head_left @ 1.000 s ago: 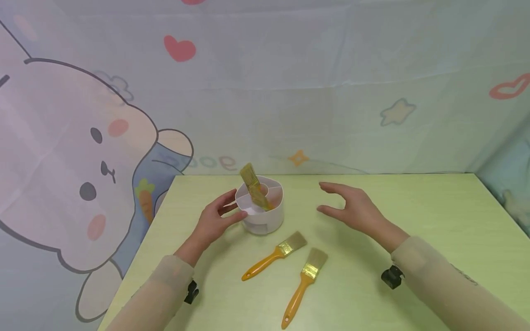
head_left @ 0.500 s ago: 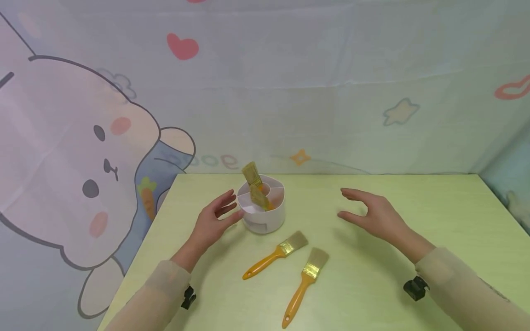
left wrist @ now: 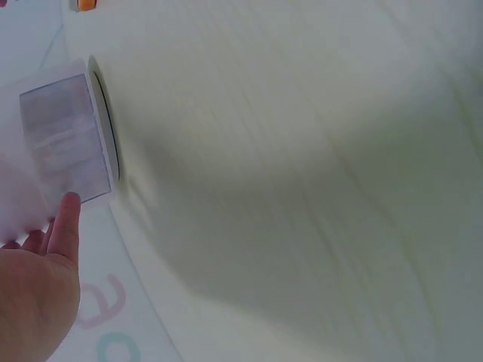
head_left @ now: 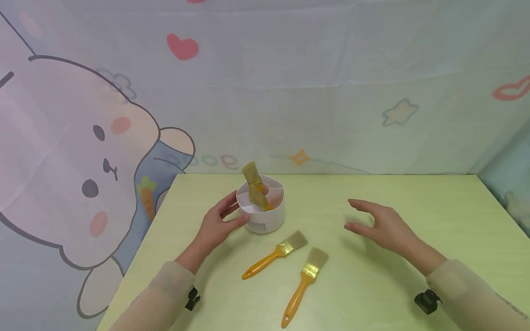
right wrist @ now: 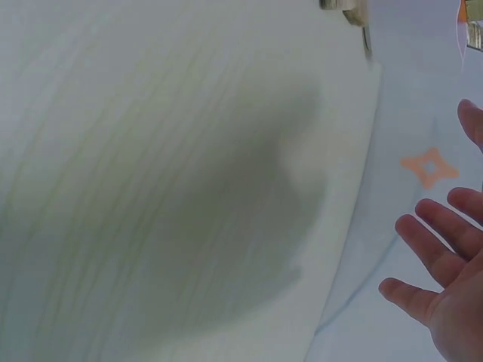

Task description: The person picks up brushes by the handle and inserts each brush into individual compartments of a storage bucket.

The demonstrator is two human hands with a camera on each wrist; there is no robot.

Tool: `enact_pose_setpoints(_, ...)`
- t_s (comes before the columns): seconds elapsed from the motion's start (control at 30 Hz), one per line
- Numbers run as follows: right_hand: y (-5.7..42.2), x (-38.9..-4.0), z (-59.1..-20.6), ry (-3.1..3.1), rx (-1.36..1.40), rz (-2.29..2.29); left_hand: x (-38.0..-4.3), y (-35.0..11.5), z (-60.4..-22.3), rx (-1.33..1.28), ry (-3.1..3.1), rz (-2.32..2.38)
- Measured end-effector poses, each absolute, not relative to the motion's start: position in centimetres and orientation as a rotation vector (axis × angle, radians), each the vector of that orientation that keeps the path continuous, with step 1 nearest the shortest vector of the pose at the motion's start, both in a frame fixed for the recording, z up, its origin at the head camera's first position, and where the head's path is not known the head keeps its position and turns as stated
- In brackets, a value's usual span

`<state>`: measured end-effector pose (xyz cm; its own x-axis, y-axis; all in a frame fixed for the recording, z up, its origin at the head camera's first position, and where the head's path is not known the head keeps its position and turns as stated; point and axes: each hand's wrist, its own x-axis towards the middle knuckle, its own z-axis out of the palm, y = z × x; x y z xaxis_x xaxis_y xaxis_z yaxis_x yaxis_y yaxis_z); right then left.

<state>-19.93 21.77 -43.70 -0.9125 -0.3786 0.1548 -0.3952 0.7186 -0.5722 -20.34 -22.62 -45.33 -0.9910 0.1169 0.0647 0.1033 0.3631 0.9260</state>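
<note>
My left hand (head_left: 217, 224) rests at the left side of a white divided brush holder (head_left: 273, 221), thumb at its front and fingers by its rim. In the left wrist view an extended digit touches the clear panel (left wrist: 66, 139) on the holder's wall. Two paint brushes stand bristles up in the holder: one at the back (head_left: 251, 172), one leaning in front (head_left: 257, 197). Before it lie a left paint brush (head_left: 265, 264) and a right paint brush (head_left: 298, 296), both with orange handles. My right hand (head_left: 387, 225) hovers over the table to the right, fingers spread, holding nothing.
The pale yellow-green table (head_left: 414, 193) ends at a cloth backdrop (head_left: 323, 115) printed with a rabbit, hearts and stars. Small black devices are strapped at the left wrist (head_left: 192, 299) and the right wrist (head_left: 428, 301).
My right hand has moved right and toward me, away from the holder. My left hand drew slightly off the holder, then came back against it. The brushes stay where they were.
</note>
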Motion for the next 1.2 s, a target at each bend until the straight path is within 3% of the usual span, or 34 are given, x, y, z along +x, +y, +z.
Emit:
enact_pose_setpoints(0.73,21.7,-17.8,-44.5,-2.910,0.676,0.979,-22.4,-23.4,-44.9,0.290,2.591,1.609)
enact_pose_setpoints(1.2,18.1,-14.8,-45.1,-2.935,0.860,0.860,-23.3,-24.0,-44.1,0.355,2.581,1.515)
